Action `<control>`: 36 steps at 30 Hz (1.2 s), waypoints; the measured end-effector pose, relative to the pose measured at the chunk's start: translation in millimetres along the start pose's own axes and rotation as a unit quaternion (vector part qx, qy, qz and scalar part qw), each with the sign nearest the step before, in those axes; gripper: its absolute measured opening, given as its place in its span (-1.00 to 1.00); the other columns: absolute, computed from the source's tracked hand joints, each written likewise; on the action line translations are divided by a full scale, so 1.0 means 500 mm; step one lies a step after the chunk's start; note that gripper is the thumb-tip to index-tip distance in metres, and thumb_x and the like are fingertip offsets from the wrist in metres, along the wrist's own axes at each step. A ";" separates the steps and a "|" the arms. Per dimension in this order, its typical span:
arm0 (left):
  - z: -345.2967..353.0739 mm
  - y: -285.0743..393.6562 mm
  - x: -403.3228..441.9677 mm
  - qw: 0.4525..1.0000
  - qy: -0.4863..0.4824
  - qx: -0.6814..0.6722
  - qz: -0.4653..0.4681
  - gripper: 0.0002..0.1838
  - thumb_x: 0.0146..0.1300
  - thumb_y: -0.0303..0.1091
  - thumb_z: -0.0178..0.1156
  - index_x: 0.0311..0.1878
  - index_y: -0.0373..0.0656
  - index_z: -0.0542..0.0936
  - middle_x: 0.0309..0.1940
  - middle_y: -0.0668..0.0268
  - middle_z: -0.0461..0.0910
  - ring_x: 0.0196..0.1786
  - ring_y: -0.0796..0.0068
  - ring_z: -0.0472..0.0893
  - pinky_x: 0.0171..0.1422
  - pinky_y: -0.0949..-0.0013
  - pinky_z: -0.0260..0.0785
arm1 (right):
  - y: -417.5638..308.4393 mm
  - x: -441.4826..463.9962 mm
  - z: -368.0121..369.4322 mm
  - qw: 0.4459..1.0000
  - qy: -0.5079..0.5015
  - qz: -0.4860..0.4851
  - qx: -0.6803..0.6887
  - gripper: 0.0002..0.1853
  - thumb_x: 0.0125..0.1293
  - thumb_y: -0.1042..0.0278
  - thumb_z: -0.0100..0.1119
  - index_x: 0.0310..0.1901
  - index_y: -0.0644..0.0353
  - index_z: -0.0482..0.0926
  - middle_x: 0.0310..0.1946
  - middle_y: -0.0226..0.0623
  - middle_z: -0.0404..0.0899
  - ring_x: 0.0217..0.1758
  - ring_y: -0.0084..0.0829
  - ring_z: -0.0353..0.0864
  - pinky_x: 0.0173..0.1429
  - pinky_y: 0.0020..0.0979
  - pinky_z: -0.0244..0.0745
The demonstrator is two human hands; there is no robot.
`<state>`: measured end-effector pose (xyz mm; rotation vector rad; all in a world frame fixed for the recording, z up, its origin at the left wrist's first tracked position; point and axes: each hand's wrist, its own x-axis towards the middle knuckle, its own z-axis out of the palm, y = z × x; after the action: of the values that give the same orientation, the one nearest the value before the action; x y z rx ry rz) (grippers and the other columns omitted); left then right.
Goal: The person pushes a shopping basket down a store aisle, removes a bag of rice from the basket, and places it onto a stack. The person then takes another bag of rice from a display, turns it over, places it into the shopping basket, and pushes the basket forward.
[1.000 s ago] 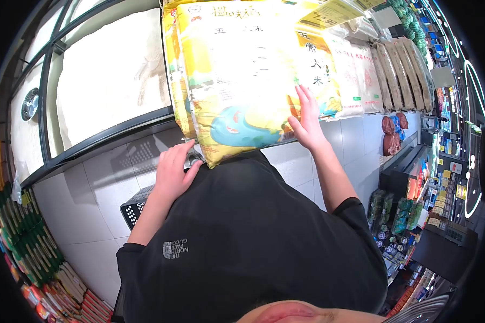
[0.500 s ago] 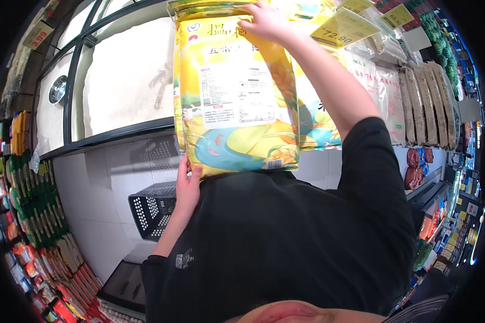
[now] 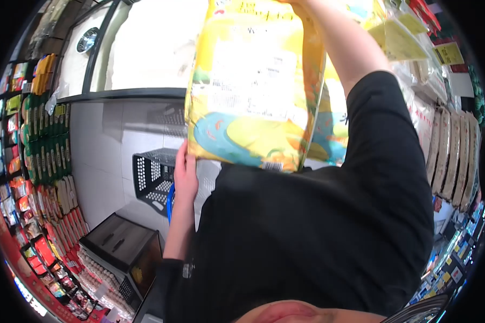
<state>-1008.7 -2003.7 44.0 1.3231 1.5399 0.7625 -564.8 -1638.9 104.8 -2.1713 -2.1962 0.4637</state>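
Note:
A large yellow rice bag (image 3: 253, 126) hangs upright in front of my chest. It has a white printed label panel, a blue pond pattern and a barcode near the bottom. My left hand (image 3: 186, 175) grips its lower left corner, with the thumb and fingers partly behind the edge. At the top of the view, my right hand (image 3: 303, 2) is on the bag's upper edge; most of its fingers are cut off by the frame. Behind the bag, on the right, another yellow rice bag (image 3: 331, 132) is partly hidden by my arm.
A dark shopping basket (image 3: 145, 177) with a blue handle stands on the floor by my left forearm. Beyond it are a bin of white grain (image 3: 151, 48) and a metal bowl (image 3: 87, 40). Brown vacuum packs (image 3: 452, 156) stand right, below price signs (image 3: 401, 40); egg trays (image 3: 99, 274) are lower left.
The bag has shifted to the right and up in view and leans slightly, with both hands staying on it. My view has turned, showing more of the basket and the shelves on the left.

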 end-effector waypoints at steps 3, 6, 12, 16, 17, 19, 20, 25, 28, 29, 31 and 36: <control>-0.010 -0.030 -0.086 0.996 0.013 0.047 -0.071 -0.43 0.58 -0.24 0.04 0.54 -0.28 0.31 0.33 -0.01 0.52 0.21 0.29 0.62 0.37 0.24 0.42 | 0.036 0.068 0.021 1.000 -0.006 -0.001 -0.028 -0.38 0.50 -0.31 0.03 0.09 0.12 0.75 0.06 -0.15 0.74 0.27 -0.18 0.60 0.33 -0.22 0.46; -0.022 -0.210 -0.184 0.986 0.063 0.102 -0.114 -0.37 0.47 -0.25 0.26 0.50 -0.28 0.34 0.35 -0.04 0.47 0.06 0.19 0.67 0.17 0.22 0.55 | 0.005 0.036 -0.014 0.998 -0.032 0.019 -0.053 -0.34 0.53 -0.33 -0.03 0.13 0.15 0.74 0.08 -0.13 0.73 0.24 -0.15 0.62 0.36 -0.22 0.43; -0.005 -0.265 -0.338 0.970 0.072 0.226 -0.060 -0.34 0.39 -0.22 0.32 0.45 -0.29 0.36 0.28 -0.05 0.48 0.29 0.03 0.53 0.30 0.15 0.45 | 0.031 0.072 0.013 0.998 -0.051 0.022 -0.026 -0.32 0.57 -0.26 -0.11 0.16 0.25 0.70 0.16 -0.05 0.69 0.30 -0.05 0.58 0.40 -0.16 0.40; -0.006 -0.243 -0.342 0.975 0.064 0.209 -0.046 -0.35 0.37 -0.24 0.31 0.44 -0.27 0.36 0.26 -0.07 0.48 0.27 -0.02 0.53 0.30 0.16 0.44 | 0.045 0.083 0.021 0.998 -0.069 0.010 0.012 -0.32 0.56 -0.24 -0.14 0.17 0.28 0.69 0.17 -0.01 0.68 0.29 0.01 0.58 0.39 -0.14 0.39; -0.008 -0.249 -0.335 0.973 0.057 0.213 -0.062 -0.36 0.37 -0.24 0.31 0.44 -0.26 0.36 0.26 -0.06 0.48 0.26 -0.02 0.53 0.30 0.16 0.45 | 0.037 0.075 0.013 0.998 -0.067 0.003 0.016 -0.32 0.56 -0.23 -0.14 0.14 0.29 0.69 0.15 0.00 0.69 0.27 0.02 0.59 0.38 -0.13 0.40; -0.013 -0.278 -0.322 0.970 0.042 0.221 -0.095 -0.38 0.37 -0.25 0.30 0.42 -0.25 0.37 0.25 -0.05 0.48 0.24 -0.02 0.54 0.28 0.15 0.46 | 0.023 0.050 0.001 0.998 -0.065 -0.010 0.022 -0.33 0.55 -0.20 -0.14 0.10 0.32 0.71 0.11 0.01 0.70 0.21 0.05 0.62 0.35 -0.12 0.41; -0.017 -0.300 -0.319 0.968 0.034 0.232 -0.091 -0.38 0.37 -0.25 0.30 0.42 -0.25 0.38 0.25 -0.04 0.49 0.23 -0.02 0.54 0.27 0.14 0.46 | 0.017 0.048 -0.008 0.997 -0.077 -0.003 0.027 -0.35 0.53 -0.18 -0.11 0.06 0.34 0.71 0.07 0.02 0.72 0.18 0.05 0.63 0.32 -0.11 0.42; -0.024 -0.331 -0.317 0.964 0.002 0.260 -0.065 -0.39 0.35 -0.23 0.33 0.39 -0.24 0.40 0.25 -0.03 0.50 0.19 -0.02 0.56 0.24 0.12 0.47 | -0.005 0.037 -0.059 0.996 -0.084 -0.012 -0.008 -0.45 0.42 -0.10 0.09 -0.10 0.34 0.74 -0.11 0.03 0.75 0.05 0.03 0.68 0.18 -0.09 0.51; -0.029 -0.327 -0.317 0.967 -0.033 0.244 -0.068 -0.37 0.32 -0.21 0.35 0.38 -0.25 0.42 0.24 -0.04 0.52 0.24 -0.05 0.56 0.27 0.10 0.47 | 0.008 0.045 -0.063 0.993 -0.070 -0.047 -0.076 -0.51 0.35 -0.07 0.19 -0.11 0.29 0.74 -0.15 0.02 0.74 0.01 -0.03 0.70 0.11 -0.11 0.55; -0.027 -0.331 -0.314 0.964 -0.027 0.260 -0.046 -0.37 0.31 -0.21 0.36 0.37 -0.26 0.43 0.23 -0.05 0.54 0.25 -0.05 0.56 0.28 0.10 0.46 | 0.006 0.031 -0.076 0.997 -0.039 -0.043 -0.055 -0.55 0.33 -0.06 0.24 -0.06 0.21 0.74 -0.16 -0.01 0.75 -0.01 -0.10 0.71 0.08 -0.14 0.57; -0.022 -0.342 -0.313 0.956 -0.015 0.292 -0.003 -0.38 0.30 -0.20 0.36 0.36 -0.26 0.45 0.21 -0.05 0.56 0.26 -0.05 0.56 0.29 0.08 0.46 | -0.010 0.017 -0.108 0.997 -0.029 -0.031 -0.065 -0.57 0.31 -0.03 0.26 -0.04 0.19 0.73 -0.15 -0.05 0.76 -0.03 -0.13 0.72 0.07 -0.17 0.58; -0.011 -0.310 -0.314 0.967 -0.007 0.253 -0.036 -0.41 0.33 -0.18 0.33 0.34 -0.26 0.48 0.16 -0.07 0.58 0.24 -0.08 0.58 0.30 0.05 0.45 | -0.065 -0.012 -0.149 0.992 0.007 -0.087 -0.095 -0.61 0.29 0.03 0.30 -0.11 0.23 0.70 -0.27 -0.18 0.75 -0.20 -0.23 0.73 -0.08 -0.22 0.62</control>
<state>-1076.5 -2189.7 -53.0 1.6196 1.8348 0.3160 -579.7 -1629.8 184.4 -2.0291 -2.4876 0.2411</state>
